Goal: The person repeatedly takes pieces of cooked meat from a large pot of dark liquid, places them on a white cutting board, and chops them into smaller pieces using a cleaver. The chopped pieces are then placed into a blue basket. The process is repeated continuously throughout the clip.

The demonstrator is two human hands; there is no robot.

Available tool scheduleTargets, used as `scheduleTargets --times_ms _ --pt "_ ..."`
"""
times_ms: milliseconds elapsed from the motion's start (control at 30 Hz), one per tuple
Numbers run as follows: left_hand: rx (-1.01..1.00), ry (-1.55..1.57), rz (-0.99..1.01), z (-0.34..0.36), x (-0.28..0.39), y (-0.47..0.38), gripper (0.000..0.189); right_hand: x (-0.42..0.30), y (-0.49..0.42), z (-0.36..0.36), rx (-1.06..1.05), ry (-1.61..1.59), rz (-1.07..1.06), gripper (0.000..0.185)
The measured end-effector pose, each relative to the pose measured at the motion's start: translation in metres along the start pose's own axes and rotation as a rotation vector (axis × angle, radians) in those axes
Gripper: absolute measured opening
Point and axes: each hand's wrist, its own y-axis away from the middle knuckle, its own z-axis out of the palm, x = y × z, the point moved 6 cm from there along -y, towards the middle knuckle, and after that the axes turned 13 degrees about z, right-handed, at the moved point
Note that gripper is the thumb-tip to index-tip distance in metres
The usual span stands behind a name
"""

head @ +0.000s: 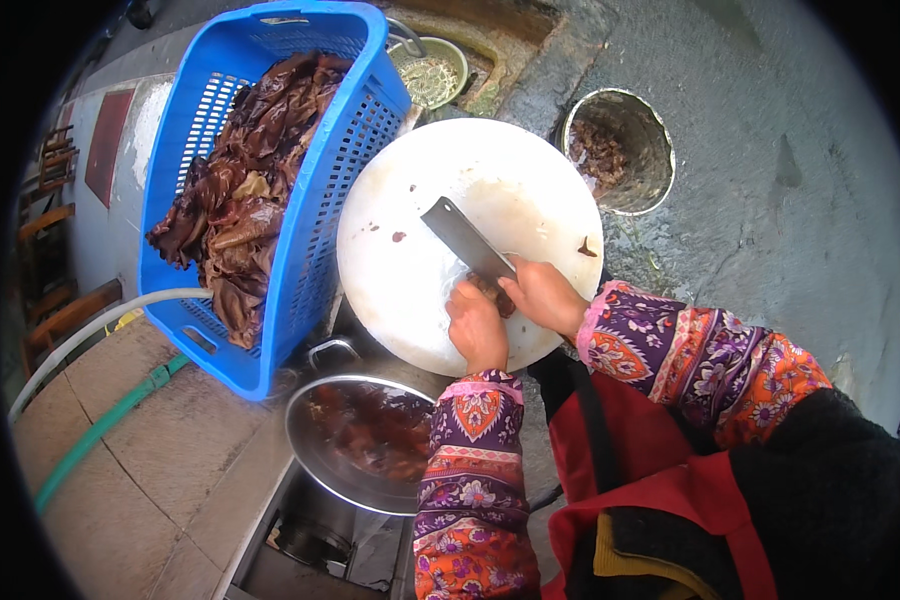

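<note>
My right hand grips a cleaver, its broad dark blade slanting away to the upper left over a round white chopping board. Close beside the blade, my left hand holds down a small piece of brown meat; the fingers hide much of it. Small dark scraps lie scattered on the board, and a larger scrap is near its right edge. Left of the board, a blue plastic basket holds a heap of dark reddish-brown pieces, apparently meat or offal.
A metal basin with pieces in reddish liquid stands below the board. Beyond the board's right edge, a metal bucket contains brown scraps. A green colander sits behind. A white hose and a green hose cross the tiled ledge.
</note>
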Motion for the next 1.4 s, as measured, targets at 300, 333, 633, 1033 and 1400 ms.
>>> scheduleTargets --times_ms 300,333,633,1033,1400 --pt "0.055 -0.041 -0.052 0.004 -0.002 -0.005 0.025 -0.016 0.011 0.037 0.024 0.406 0.078 0.021" --pt "0.072 -0.003 -0.056 0.003 -0.004 -0.003 0.025 -0.018 0.011 0.037 0.032 0.42 0.069 0.021" --pt "0.186 0.346 -0.093 0.002 -0.019 0.019 0.044 -0.003 0.0 0.008 0.095 0.097 0.068 0.031" --pt "0.106 0.099 -0.091 0.013 -0.008 0.002 0.022 -0.019 0.004 0.021 0.028 0.306 0.097 0.025" --pt "0.117 0.092 -0.194 0.006 -0.011 0.002 0.014 -0.016 -0.008 0.046 0.066 0.451 -0.115 0.023"
